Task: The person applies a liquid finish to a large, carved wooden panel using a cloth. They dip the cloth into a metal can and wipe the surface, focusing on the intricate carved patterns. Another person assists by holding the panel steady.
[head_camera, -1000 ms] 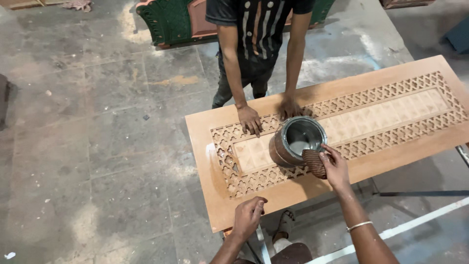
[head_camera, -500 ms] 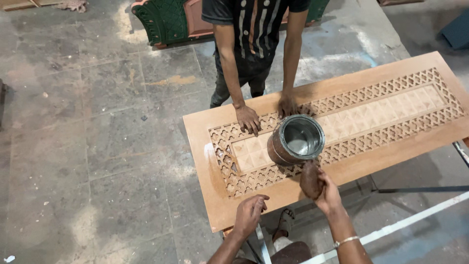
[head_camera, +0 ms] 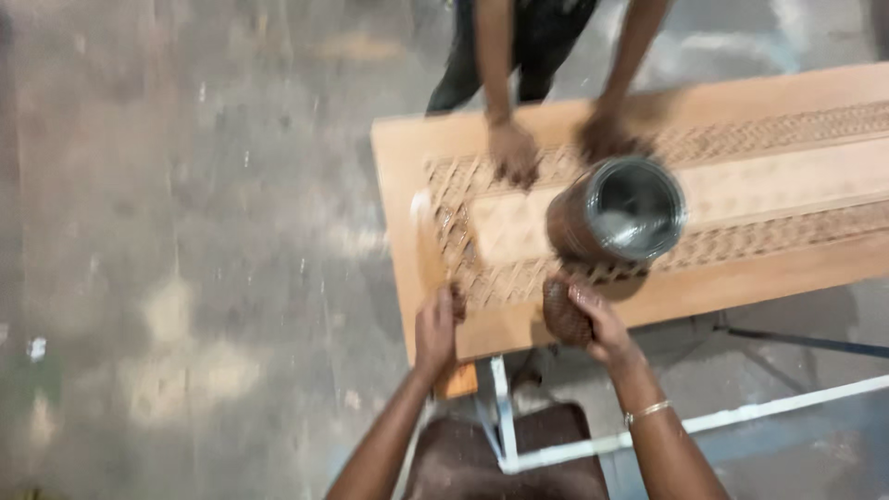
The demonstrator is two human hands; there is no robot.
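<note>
A long wooden door panel (head_camera: pixel 796 268) with carved lattice borders lies flat on a stand. An open metal can (head_camera: pixel 619 211) stands on it. My right hand (head_camera: pixel 593 319) holds a brown wad of cloth (head_camera: pixel 563 315) against the panel's near edge, just below the can. My left hand (head_camera: pixel 435 329) grips the near edge close to the panel's left corner. The whole view is blurred by motion.
Another person stands across the panel with both hands (head_camera: pixel 515 153) pressed on its far lattice border. A white metal frame (head_camera: pixel 704 421) supports the panel. Stained concrete floor (head_camera: pixel 185 250) spreads to the left.
My right hand with the cloth has come away from the can down to the panel's near edge. The camera has moved closer and left. The other person's hands stay put.
</note>
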